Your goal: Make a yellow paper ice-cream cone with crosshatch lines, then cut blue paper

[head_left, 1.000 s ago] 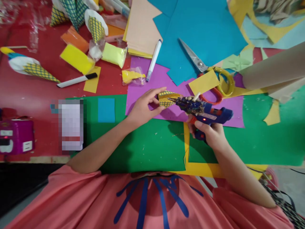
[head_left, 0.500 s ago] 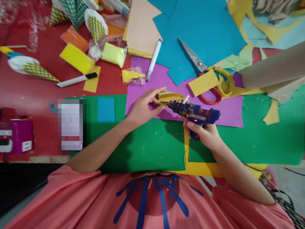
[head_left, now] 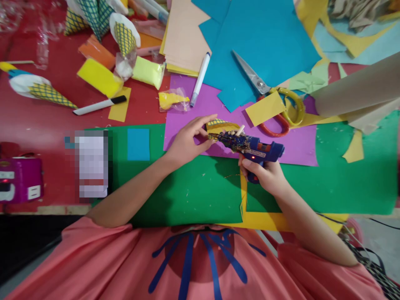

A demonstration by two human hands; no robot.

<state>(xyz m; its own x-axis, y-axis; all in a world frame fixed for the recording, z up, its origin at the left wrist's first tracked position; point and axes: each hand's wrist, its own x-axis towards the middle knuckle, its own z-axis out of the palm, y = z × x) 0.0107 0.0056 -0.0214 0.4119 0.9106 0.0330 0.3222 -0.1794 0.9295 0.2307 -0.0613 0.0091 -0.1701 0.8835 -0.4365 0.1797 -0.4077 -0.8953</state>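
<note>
My right hand [head_left: 265, 173] is wrapped round the grip of a blue hot glue gun [head_left: 262, 150], whose small red light glows. Dark, crusty residue covers its front end. My left hand [head_left: 192, 139] pinches a rolled paper piece [head_left: 221, 123], yellow inside with a blue-and-yellow grid pattern. The gun's nozzle points left, at this piece near my left fingertips; whether the tip touches it I cannot tell. A short white stick pokes up beside the gun. Beneath both hands lie a purple sheet [head_left: 300, 146] and a green sheet [head_left: 187, 191].
Scissors [head_left: 259, 85] with red and yellow handles lie beyond my right hand, partly under a yellow paper strip [head_left: 265, 109]. A marker [head_left: 200, 79], clay packets [head_left: 100, 77] and finished-looking grid-patterned cones [head_left: 51, 92] lie farther back. A pale tube [head_left: 359, 85] stands at right.
The glue gun and my right hand have shifted slightly left, bringing the nozzle further toward my left fingertips. My left hand keeps its pinch on the paper piece.
</note>
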